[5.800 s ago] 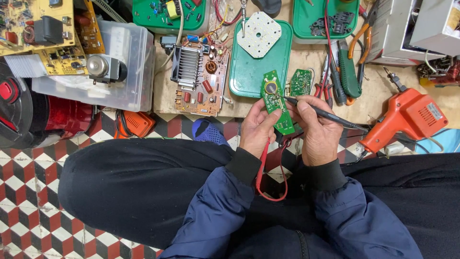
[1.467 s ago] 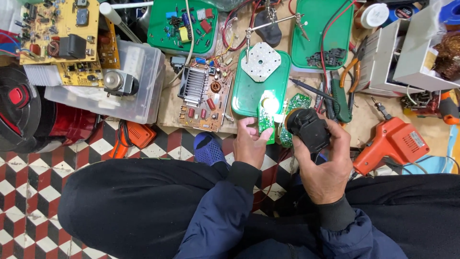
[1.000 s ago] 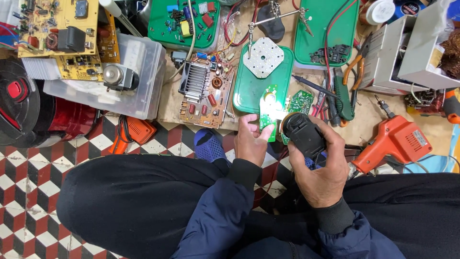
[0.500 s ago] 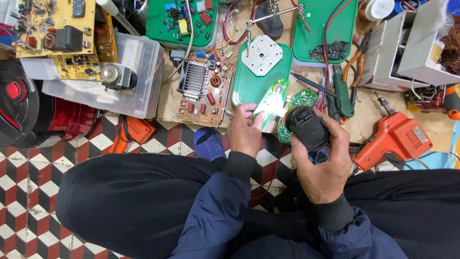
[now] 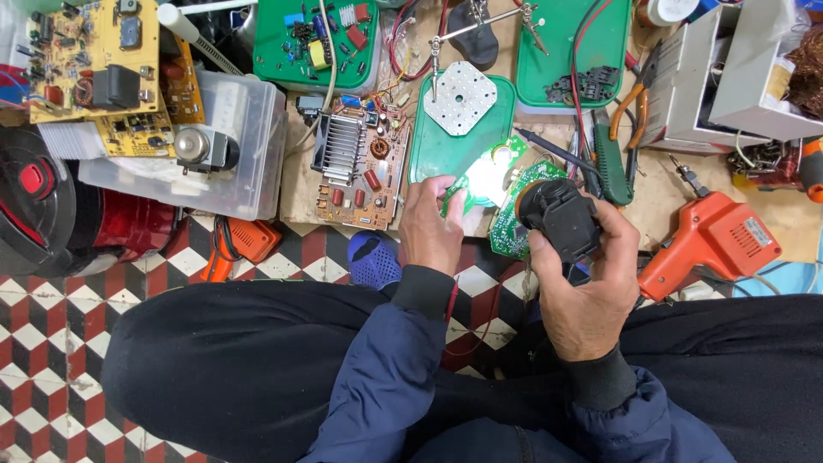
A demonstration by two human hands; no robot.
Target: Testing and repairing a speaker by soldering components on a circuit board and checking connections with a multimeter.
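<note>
A small green circuit board (image 5: 485,178) is held at its near left edge by the fingers of the left hand (image 5: 431,227), just above the near edge of the bench (image 5: 296,180); its face is washed out by a bright patch of light. A black lamp-like device (image 5: 557,219) is gripped in the right hand (image 5: 583,287), the fingers being wrapped closed round its body, with its rounded head turned toward the board. A second green round board (image 5: 513,225) is seen just behind and between the two hands, partly covered by the black device. Directly beyond lies a green tray (image 5: 446,146) carrying a white perforated plate (image 5: 459,98). To the left of the tray a brown circuit board with a metal heat sink (image 5: 356,161) is laid flat, and farther left a clear plastic box (image 5: 227,159) is topped with yellow circuit boards (image 5: 94,64). To the right, an orange soldering gun (image 5: 707,240) rests on the bench, well apart from the right hand. Pliers with orange handles (image 5: 630,120) are seen farther off. Near the viewer, dark trousers (image 5: 240,369) cover crossed legs over a red, white and black checkered floor (image 5: 43,360).
</note>
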